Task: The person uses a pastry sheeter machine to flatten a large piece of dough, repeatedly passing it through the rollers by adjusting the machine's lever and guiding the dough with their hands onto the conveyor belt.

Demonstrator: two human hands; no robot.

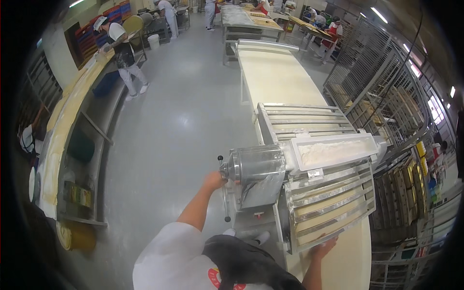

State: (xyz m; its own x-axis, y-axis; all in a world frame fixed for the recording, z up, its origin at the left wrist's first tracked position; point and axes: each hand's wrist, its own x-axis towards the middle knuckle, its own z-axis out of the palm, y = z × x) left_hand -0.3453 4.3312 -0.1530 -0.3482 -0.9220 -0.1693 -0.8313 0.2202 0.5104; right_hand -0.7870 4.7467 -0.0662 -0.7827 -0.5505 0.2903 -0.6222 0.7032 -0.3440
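Note:
A dough sheeter with a steel motor housing (259, 163) stands before me. My left hand (215, 180) is closed around the middle of its control lever (226, 203), which has black ball knobs at its ends; my fingertips are hidden. At the front slatted guard (333, 214), my right hand (323, 248) rests on the pale sheet of dough (344, 257), partly under the guard's lower edge. Between the front guard and the rear slatted guard (308, 117) sits a white trough (335, 150) holding flour. More pale dough or bare belt (277, 69) stretches out beyond the rear guard.
At left, a person (121, 54) works at a long table (61, 137) covered with dough. A yellowish bucket (74, 235) stands by its near end. Wire racks (362, 69) line the right side. Further worktables (250, 20) and several people are at the back.

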